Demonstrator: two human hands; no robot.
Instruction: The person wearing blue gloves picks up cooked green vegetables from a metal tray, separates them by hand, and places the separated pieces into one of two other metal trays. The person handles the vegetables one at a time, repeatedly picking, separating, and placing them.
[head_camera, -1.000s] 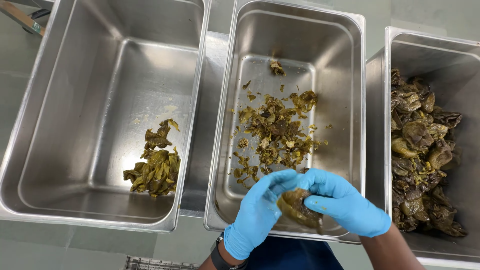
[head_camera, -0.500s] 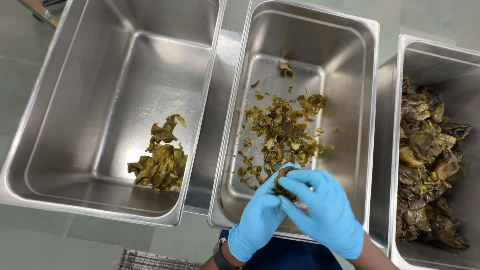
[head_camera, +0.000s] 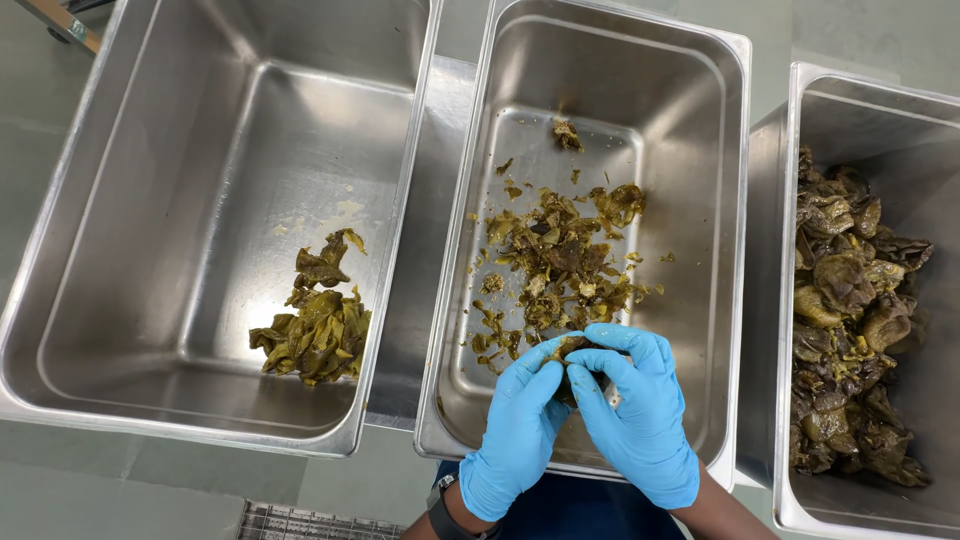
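Low in the frame's centre, the left hand (head_camera: 518, 430) and right hand (head_camera: 640, 420) pinch a dark pepper (head_camera: 572, 357) over the middle pan (head_camera: 720, 300). Best to keep it above the scraps (head_camera: 560, 260) and peel gently. Its long axis cannot be told, being mostly hidden by fingers.

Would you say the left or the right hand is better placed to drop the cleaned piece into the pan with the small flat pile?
Probably the left hand: it is on the side of the left pan holding the small pile. The right hand would have to cross over it. Both hands now grip the dark piece over the middle pan.
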